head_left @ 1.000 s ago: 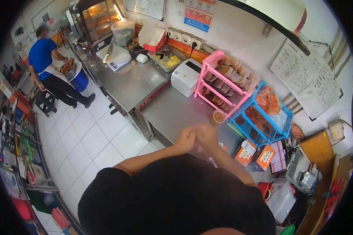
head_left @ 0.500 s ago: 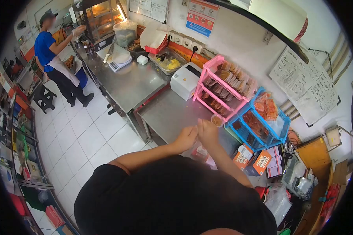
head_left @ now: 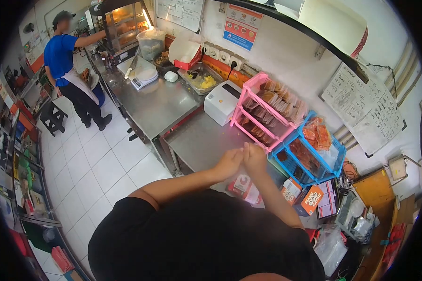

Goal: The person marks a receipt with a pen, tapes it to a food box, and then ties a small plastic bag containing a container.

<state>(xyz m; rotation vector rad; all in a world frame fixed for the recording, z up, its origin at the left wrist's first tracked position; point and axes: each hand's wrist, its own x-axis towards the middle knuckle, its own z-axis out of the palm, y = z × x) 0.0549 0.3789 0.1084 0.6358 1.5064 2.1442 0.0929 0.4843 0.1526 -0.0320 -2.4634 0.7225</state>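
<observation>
A red-and-white pack (head_left: 240, 185), seemingly in clear plastic, lies low over the near side of the steel tabletop (head_left: 192, 138), just under the wrists and partly hidden by the black shirt (head_left: 206, 234) of the person wearing the camera. Above it the left hand (head_left: 230, 164) and the right hand (head_left: 255, 160) come together, touching or nearly so at the fingertips, both with fingers curled well in; I cannot tell whether something thin is pinched between them or whether either one has hold of the pack. Just beyond the right hand stands a pink rack (head_left: 271, 108) filled with rows of flat packets, and beside it a blue rack (head_left: 320, 176) with orange-red packs in its top tier. To the left of the pink rack sits a white machine (head_left: 219, 104). On the near side of the blue rack, right of the right forearm, are two orange-and-white boxes (head_left: 309, 199), side by side. Farther along, a second steel surface carries a metal tray (head_left: 190, 82) with yellow food in it, an open red-and-white carton (head_left: 185, 49), a scale (head_left: 139, 83) and a lidded-looking tub (head_left: 151, 47). At its far end is a lit display cabinet (head_left: 124, 28), towards which a co-worker in a blue top (head_left: 62, 56) stretches one arm, standing near a black stool (head_left: 54, 117)
</observation>
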